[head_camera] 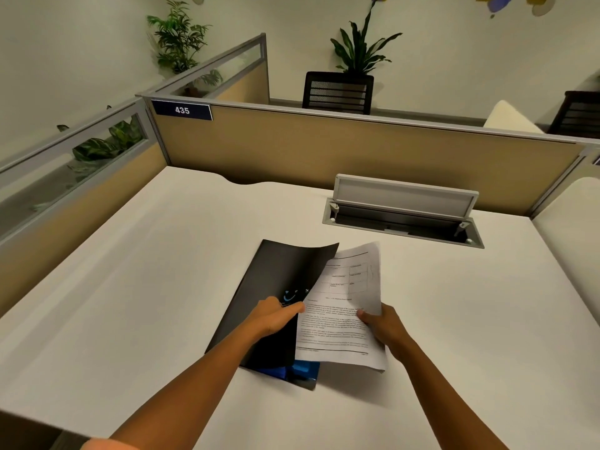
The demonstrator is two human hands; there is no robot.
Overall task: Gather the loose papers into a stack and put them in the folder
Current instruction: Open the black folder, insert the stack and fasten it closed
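White desk [130, 287] bears the black folder [276, 287] pointing away; left hand [276, 316] lifts its cover, right hand [386, 326] grips papers [344, 319].

The folder's [279, 287] lifted cover hides the papers' [344, 319] left part; print perhaps too blurred to read.

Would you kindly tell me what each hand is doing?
Left hand: lifting the black glossy folder cover.
Right hand: holding the printed white paper stack.

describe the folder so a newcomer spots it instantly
Start at the white desk, in front of the open cable hatch. The folder lies mid-desk, its cover lifted by the left hand. It is the only black item, beside white papers.
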